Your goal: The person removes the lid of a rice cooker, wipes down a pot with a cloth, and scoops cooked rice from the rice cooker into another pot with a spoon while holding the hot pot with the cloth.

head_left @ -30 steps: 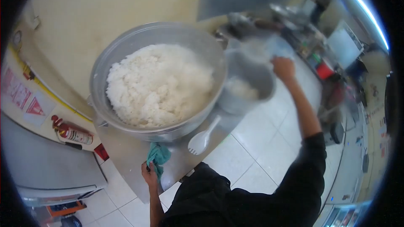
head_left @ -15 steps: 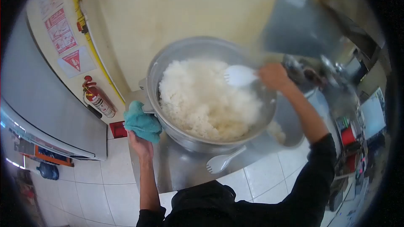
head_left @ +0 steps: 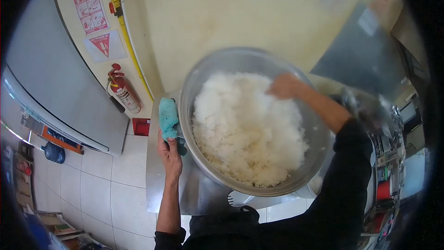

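A large metal pot (head_left: 319, 143) full of steaming white rice (head_left: 249, 129) leans towards me on the metal table. My left hand (head_left: 170, 157) grips a folded teal cloth (head_left: 168, 115) at the pot's left handle, which is mostly covered. Over the far right part of the rice, my right hand (head_left: 283, 86) is closed and blurred by motion; the rice paddle it was holding is hidden behind the hand or in the rice. Another white rice paddle (head_left: 239, 198) lies on the table under the pot's near rim, its handle out of sight.
The metal table (head_left: 203, 201) ends close to my body. Right of the pot, partly covered by it, is a container (head_left: 316, 184) with some rice. A fire extinguisher (head_left: 125, 90) and yellow pipe (head_left: 132, 48) are on the left wall, beside a grey fridge-like cabinet (head_left: 69, 74).
The pot has tipped towards me and now partly covers the loose paddle. My right hand has moved over the rice, taking its paddle from view. The cloth has shifted upright in my left hand.
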A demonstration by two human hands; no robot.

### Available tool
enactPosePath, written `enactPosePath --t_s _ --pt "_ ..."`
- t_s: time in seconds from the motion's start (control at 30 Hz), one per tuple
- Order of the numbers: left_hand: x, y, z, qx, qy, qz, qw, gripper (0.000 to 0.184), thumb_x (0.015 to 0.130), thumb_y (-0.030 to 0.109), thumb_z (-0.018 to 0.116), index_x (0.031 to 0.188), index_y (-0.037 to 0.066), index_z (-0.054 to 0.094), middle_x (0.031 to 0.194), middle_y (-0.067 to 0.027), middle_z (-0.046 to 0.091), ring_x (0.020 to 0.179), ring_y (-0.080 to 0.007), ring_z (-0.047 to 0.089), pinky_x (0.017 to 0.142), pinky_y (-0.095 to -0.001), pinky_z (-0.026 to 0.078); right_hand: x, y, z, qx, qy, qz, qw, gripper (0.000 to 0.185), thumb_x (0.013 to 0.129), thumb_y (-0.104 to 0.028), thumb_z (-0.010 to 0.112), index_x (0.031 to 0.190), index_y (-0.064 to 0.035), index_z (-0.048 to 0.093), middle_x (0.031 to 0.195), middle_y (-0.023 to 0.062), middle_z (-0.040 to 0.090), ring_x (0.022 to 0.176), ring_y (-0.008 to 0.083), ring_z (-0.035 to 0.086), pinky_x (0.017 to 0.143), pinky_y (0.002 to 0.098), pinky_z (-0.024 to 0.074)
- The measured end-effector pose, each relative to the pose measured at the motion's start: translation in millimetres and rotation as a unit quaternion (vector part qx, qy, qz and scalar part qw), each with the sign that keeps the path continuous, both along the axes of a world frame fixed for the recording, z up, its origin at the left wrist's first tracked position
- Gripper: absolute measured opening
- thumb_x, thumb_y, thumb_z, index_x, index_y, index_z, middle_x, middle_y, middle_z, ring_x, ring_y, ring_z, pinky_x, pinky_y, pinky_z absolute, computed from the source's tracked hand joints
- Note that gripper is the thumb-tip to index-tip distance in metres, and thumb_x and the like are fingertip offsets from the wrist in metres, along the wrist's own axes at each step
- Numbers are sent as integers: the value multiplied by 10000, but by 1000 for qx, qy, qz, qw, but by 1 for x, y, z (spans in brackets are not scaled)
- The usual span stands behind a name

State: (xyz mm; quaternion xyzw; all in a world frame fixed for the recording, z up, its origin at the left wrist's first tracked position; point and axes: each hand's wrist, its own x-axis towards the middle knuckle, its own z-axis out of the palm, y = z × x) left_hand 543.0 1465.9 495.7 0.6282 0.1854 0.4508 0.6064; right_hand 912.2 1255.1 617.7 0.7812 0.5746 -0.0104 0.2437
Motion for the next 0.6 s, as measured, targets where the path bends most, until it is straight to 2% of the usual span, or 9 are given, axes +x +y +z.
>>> enactPosePath --t_s 0.1,0.23,0.3,0.4,0.53,0.6 --pt "1 -2 6 -33 12 -3 999 417 1019 360 472 1246 12 514 1040 7 535 859 -84 456 782 -223 376 -10 -10 1 24 -1 10 1000 559 975 -454 430 672 -62 688 672 166 648 709 378 640 674 473 508" --pt "-3 0 1 5 -22 5 1000 421 1012 352 489 1228 -8 518 1096 -25 541 925 -107 487 841 -240 388 -22 -26 5 32 20 -5 999 562 978 -450 433 659 -61 683 626 168 624 658 390 625 661 473 502" --pt "-4 7 3 22 -23 -9 999 418 1009 342 497 1226 -15 519 1120 -36 539 952 -116 494 863 -248 391 -23 -30 6 49 -12 60 997 558 979 -445 440 654 -58 676 618 175 617 640 388 619 653 467 503" --pt "-9 13 7 -5 -23 -40 999 383 1002 307 518 1209 -15 530 1140 -53 527 991 -134 497 890 -263 389 -45 -25 25 11 18 -4 1000 553 980 -447 439 678 -57 687 611 182 611 642 390 620 649 462 506" --pt "-14 24 10 2 -7 -88 996 320 985 215 540 1206 -16 539 1158 -82 531 1057 -171 505 937 -280 377 -51 -28 21 38 25 20 999 546 977 -449 443 712 -45 697 633 195 621 660 404 624 665 473 510" --pt "-16 29 8 21 -7 -100 995 305 977 183 547 1208 -17 539 1160 -92 534 1070 -182 508 950 -285 373 -69 -23 34 -12 42 -66 997 552 977 -452 436 737 -32 703 668 206 638 681 422 628 692 492 511"
